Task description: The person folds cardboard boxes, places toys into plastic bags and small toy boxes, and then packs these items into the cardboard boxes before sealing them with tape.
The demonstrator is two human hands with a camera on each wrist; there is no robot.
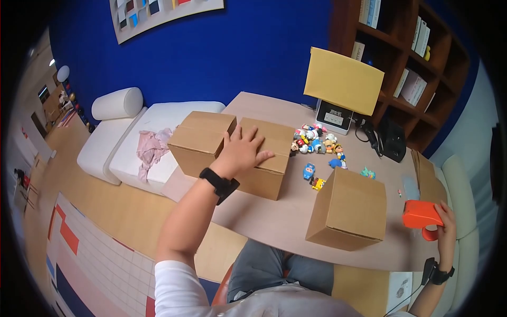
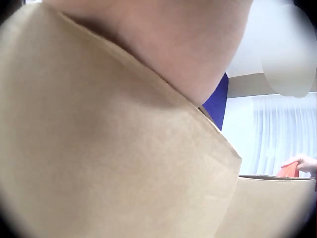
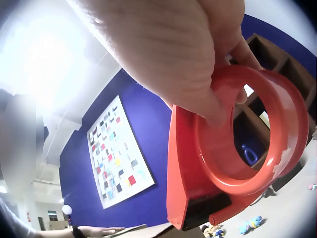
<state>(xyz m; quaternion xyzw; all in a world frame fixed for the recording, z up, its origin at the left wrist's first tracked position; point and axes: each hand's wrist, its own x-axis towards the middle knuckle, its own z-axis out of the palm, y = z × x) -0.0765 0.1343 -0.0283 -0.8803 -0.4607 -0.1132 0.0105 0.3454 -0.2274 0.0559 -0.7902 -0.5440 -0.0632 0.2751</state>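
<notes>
My left hand (image 1: pixel 242 153), fingers spread, rests flat on the top of a closed cardboard box (image 1: pixel 272 138). Another closed cardboard box (image 1: pixel 203 129) stands right beside it on the left. In the left wrist view, the side of a box (image 2: pixel 109 144) fills much of the picture under the heel of my hand (image 2: pixel 173 44). Over the table's right end, my right hand (image 1: pixel 447 224) grips an orange-red tape dispenser (image 1: pixel 420 213). The right wrist view shows its round hub (image 3: pixel 242 188), with my fingers curled over the rim.
A third cardboard box (image 1: pixel 356 208) stands near the table's front edge. Several small toy figures (image 1: pixel 317 141) lie behind it, close to a boxy device (image 1: pixel 334 117) with a yellow sheet (image 1: pixel 343 79). A black device (image 1: pixel 392 141) and flat cardboard (image 1: pixel 429 179) are at the right.
</notes>
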